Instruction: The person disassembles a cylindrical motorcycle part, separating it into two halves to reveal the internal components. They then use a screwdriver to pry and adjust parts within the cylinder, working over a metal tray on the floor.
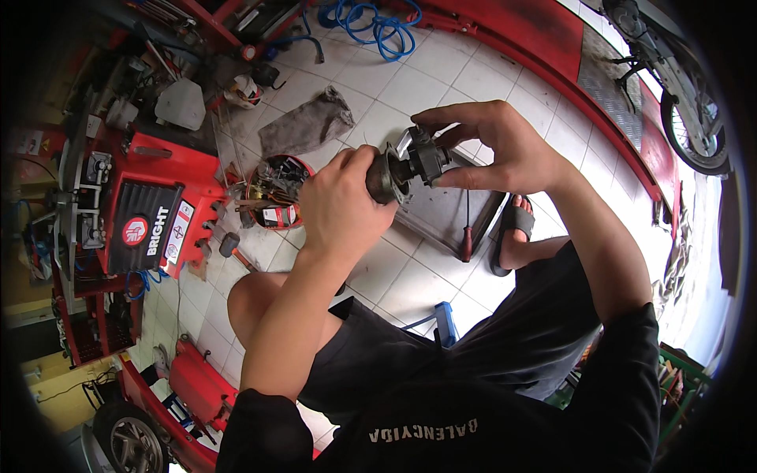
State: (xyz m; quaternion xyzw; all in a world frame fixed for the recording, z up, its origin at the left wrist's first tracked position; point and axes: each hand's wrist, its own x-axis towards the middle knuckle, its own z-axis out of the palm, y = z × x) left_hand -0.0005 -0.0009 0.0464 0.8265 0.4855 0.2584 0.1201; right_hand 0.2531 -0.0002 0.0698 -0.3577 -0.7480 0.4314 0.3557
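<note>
In my left hand [347, 201] is a round, dark metal housing [383, 178] with a flanged rim, gripped with the fingers wrapped round it. My right hand [505, 146] has its thumb and fingers on a dark, blocky metal part [427, 160] that sits against the open end of the housing. Whether the two pieces are joined I cannot tell. Both are held up above a shallow grey metal tray [445, 219] on the floor. A screwdriver [467, 244] with a red handle lies at the tray's near right side.
A grey rag [307, 124] lies on the white tiles beyond a red bowl [303, 167] of tools. A mallet [230, 244] lies near a red machine [158, 213] at left. Blue hose [386, 35], a red lift platform [544, 59] and a motorbike [686, 102] are farther off.
</note>
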